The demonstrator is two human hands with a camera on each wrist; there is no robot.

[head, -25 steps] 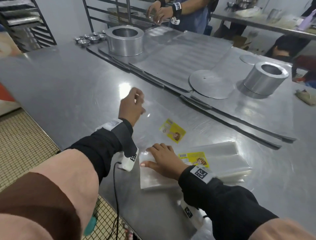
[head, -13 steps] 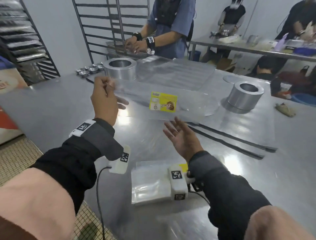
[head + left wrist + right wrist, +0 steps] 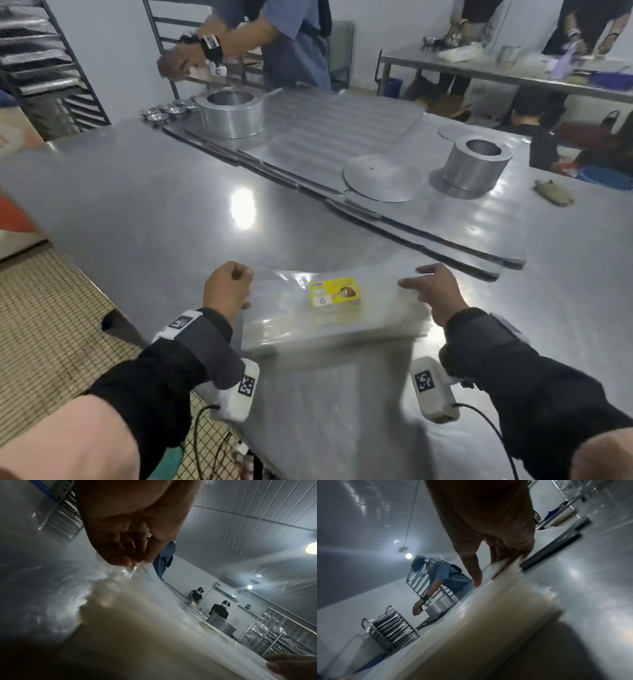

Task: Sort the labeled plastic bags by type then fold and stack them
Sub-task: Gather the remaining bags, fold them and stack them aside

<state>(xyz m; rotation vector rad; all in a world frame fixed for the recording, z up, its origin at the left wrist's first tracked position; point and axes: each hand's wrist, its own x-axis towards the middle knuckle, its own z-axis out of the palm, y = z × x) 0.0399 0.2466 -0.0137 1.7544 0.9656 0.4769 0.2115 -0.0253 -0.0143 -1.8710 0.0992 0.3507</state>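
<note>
Half a second ago the clear bag hung in the air from my left hand alone; now, in the head view, that labeled bag [image 3: 334,301] lies on top of the stack of bags [image 3: 342,334] at the near edge of the steel table [image 3: 137,212]. My left hand [image 3: 226,289] pinches the bag's left edge with curled fingers, and my right hand [image 3: 433,291] sits at its right edge, fingers reaching out over the plastic. The yellow label [image 3: 335,291] faces up near the middle. To do this well I'd line that label up with the ones below and square both side edges before letting go.

From the left wrist, the fingertips [image 3: 123,561] bunch tight on a crinkle of film [image 3: 126,572]. I'd ease that pinch flat so no wrinkle gets trapped.

From the right wrist, the fingers [image 3: 475,574] are straight, tips on the top sheet; whether they grip the edge I cannot tell. Smoothing outward should press the air out.
</note>
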